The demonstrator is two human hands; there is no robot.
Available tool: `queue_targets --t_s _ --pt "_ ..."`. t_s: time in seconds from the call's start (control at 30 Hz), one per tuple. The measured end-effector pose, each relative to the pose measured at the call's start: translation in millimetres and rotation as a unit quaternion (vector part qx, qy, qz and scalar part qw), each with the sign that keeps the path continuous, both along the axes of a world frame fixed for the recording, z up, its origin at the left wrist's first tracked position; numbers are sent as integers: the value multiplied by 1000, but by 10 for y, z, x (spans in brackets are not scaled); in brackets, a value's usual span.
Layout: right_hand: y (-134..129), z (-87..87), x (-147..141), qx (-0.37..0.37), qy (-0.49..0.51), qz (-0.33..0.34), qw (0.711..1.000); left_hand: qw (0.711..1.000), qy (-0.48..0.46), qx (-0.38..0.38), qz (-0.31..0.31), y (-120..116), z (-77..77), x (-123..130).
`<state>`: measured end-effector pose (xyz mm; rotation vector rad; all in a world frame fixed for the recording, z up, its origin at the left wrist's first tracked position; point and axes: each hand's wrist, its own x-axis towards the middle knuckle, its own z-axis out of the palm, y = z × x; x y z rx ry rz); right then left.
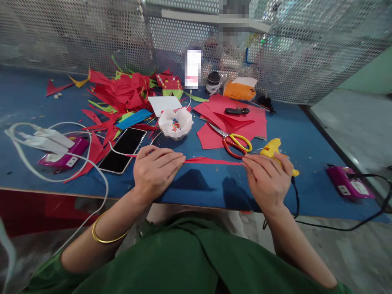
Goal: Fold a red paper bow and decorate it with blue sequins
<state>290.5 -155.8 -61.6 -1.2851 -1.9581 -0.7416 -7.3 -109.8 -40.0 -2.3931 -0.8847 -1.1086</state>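
A narrow folded strip of red paper (211, 161) stretches level between my two hands, above the front part of the blue table. Its left end is pinched by my left hand (157, 169), its right end by my right hand (268, 175). Just behind my right hand lie scissors (241, 143) with red and yellow handles, blades partly on red paper sheets (211, 136). A yellow glue gun (272, 147) is partly hidden by my right hand. The dark-screened phone (124, 150) lies left of my left hand.
Behind my hands, a paper-lined bowl (175, 122) holds small colourful pieces. Red and green scraps (125, 92) are heaped at the back left. White cables (107, 183) loop on the left. Purple boxes (350, 182) sit at both sides. A metal mesh (183, 36) stands behind.
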Motion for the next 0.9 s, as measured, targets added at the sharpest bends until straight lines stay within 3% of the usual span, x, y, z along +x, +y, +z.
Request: queue_targets --t_s 0.1,0.2,0.3,0.4,0.53,0.67,0.77,0.9 --pt "-19 -81 4 -84 97 16 992 996 -69 -56 -27 -9 24 16" --pt "8 -106 -127 -160 146 97 972 979 -132 -132 -78 5 34 107" --pt "20 -46 -274 -167 159 194 953 961 -157 -191 -128 48 22 225" --pt "-21 40 -336 -136 164 230 950 953 -149 -212 -154 117 8 313" --pt "-81 85 -337 -37 82 176 980 969 -127 -166 -132 239 3 380" --pt "-49 -8 -379 35 -36 87 995 986 -37 -157 -35 281 -65 394" --pt "4 -132 -429 -20 -91 48 995 977 54 -208 -4 160 -202 330" --pt "-18 -253 -453 -145 -128 46 980 962 102 -223 -120 -97 -416 204"
